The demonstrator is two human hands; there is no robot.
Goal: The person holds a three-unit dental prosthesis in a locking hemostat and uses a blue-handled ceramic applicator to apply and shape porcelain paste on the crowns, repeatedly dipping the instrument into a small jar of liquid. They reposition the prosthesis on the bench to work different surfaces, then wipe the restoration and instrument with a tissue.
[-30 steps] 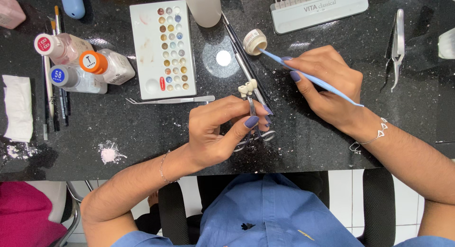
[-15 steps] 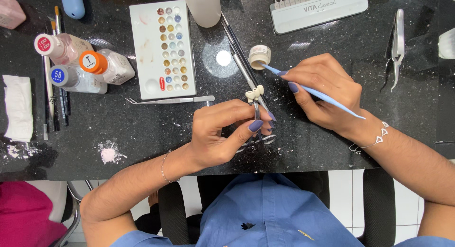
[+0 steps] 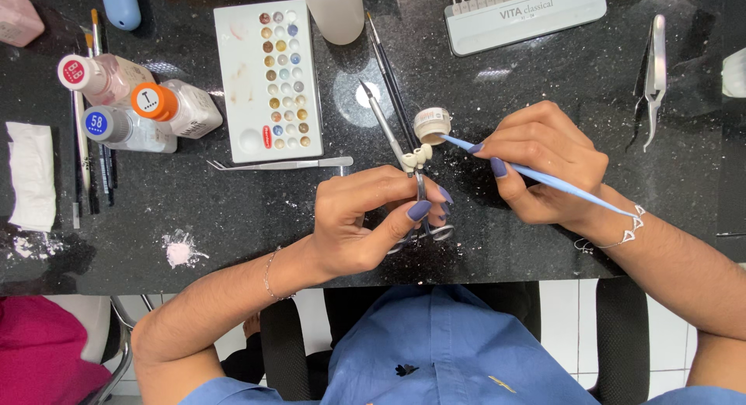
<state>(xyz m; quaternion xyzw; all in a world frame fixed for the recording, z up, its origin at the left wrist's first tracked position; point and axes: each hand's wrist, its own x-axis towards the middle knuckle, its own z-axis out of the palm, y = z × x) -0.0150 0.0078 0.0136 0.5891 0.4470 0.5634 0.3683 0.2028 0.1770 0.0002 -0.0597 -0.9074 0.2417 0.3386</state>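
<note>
At nine o'clock on the black stone worktop (image 3: 544, 86) lies a folded white tissue (image 3: 33, 176), with three small capped bottles (image 3: 132, 102) just beyond it toward ten. A white palette of colour wells (image 3: 268, 79) sits at eleven o'clock, and steel tweezers (image 3: 284, 163) lie just below it. At the centre the left hand (image 3: 365, 219) is curled shut around a metal clamp (image 3: 420, 199), fingers through its loops, and the clamp's tip grips a small cream dental crown piece (image 3: 420, 155). Touching distance to one o'clock of that piece stands a tiny open jar (image 3: 432, 124). The right hand (image 3: 548, 160) pinches a pale blue brush (image 3: 544, 176), its tip at the jar's rim. A tooth shade guide (image 3: 524, 13) rests at one o'clock, and metal pliers (image 3: 654, 75) at two.
</note>
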